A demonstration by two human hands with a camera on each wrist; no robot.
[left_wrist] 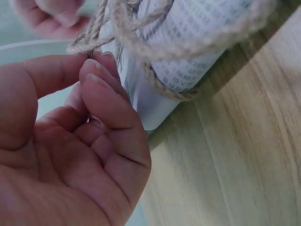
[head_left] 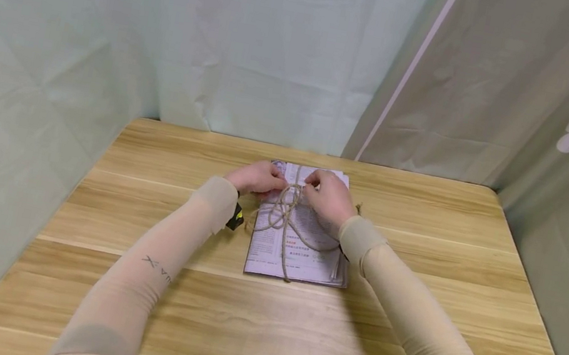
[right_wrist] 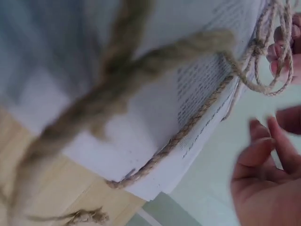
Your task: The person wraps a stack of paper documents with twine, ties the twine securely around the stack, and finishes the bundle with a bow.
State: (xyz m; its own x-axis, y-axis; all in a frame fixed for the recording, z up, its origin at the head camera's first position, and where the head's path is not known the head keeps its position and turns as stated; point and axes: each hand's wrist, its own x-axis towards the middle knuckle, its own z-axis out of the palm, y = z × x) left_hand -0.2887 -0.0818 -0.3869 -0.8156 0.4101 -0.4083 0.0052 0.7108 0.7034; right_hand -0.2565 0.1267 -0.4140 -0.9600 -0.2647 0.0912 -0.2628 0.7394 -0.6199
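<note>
A stack of folded newspapers (head_left: 265, 253) lies on the table, with brown twine (head_left: 285, 238) passing round it both ways. Loops and a knot of the twine stand on top of the stack, near its middle. My left hand (head_left: 259, 178) is at the left of the knot, its thumb and fingertips pinching a bit of twine (left_wrist: 82, 46) at a loop's end. Across from it, my right hand (head_left: 331, 195) hovers just right of the loops. Its fingers (right_wrist: 256, 153) are loosely bent, with no twine visible between them in the right wrist view.
The wooden table (head_left: 245, 335) extends around the stack. A loose, frayed twine end (right_wrist: 87, 216) hangs by the stack's right side. Pale curtains (head_left: 285, 44) stand behind the table's far edge and along both sides. A black strap piece (head_left: 236, 218) sits at the left wrist.
</note>
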